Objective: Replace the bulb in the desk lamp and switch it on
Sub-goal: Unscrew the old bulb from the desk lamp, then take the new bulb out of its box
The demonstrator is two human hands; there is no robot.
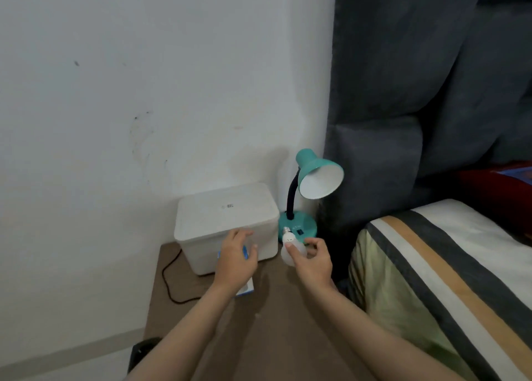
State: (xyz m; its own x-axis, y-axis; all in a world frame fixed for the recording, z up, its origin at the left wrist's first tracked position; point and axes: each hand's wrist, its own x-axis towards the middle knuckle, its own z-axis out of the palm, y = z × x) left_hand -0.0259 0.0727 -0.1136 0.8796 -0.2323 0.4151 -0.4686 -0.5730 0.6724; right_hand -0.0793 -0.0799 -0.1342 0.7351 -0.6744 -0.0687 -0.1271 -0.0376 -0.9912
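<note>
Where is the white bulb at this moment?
In the head view, the white bulb is held in the right hand, low and right of centre, just in front of the teal lamp's base and right of the white box.

One lamp, one bulb, perhaps one carton.
</note>
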